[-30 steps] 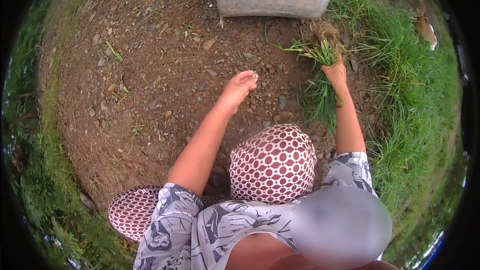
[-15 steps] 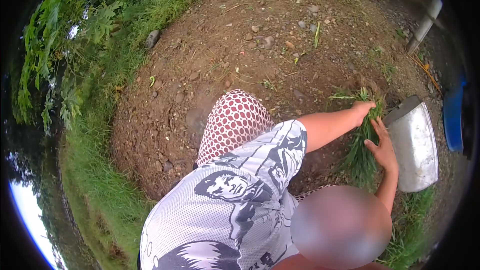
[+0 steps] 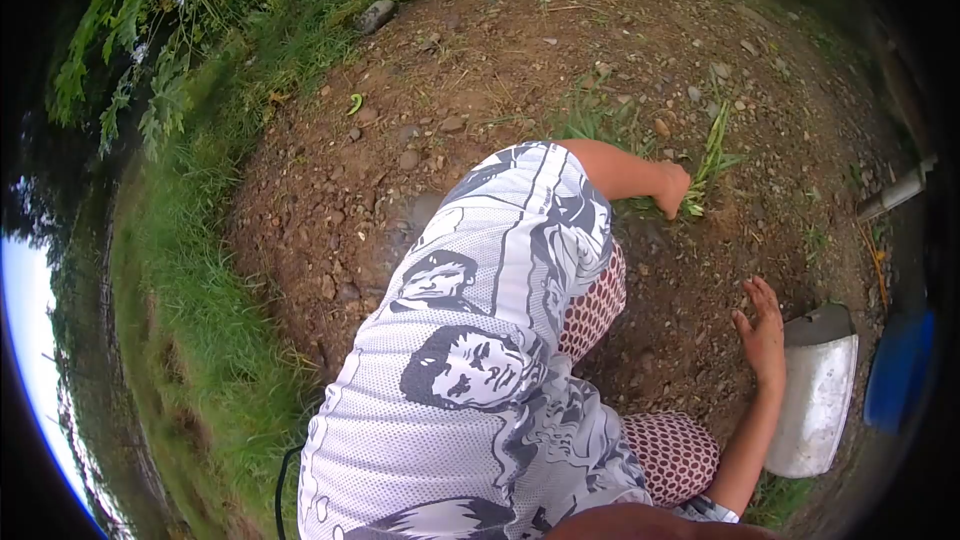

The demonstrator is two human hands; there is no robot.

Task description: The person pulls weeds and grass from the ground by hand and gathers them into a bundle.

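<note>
My left hand [image 3: 672,188] is closed on a bunch of green grass [image 3: 712,165] low over the soil. Its blades show on both sides of my left forearm, some of them behind it. My right hand [image 3: 765,338] is open with the fingers apart and nothing in it, above the dirt beside a metal container [image 3: 818,400] that lies on its side.
Brown, stony soil [image 3: 440,105] spreads in front of me. A blue container [image 3: 898,370] and a pale pole [image 3: 895,190] stand at the right. Tall grass [image 3: 195,310] grows at the left, and a grey rock [image 3: 376,16] lies at its upper edge.
The grass bunch has gone from my right hand to my left, which has carried it away from the metal container. My right hand has let go. The view has turned left.
</note>
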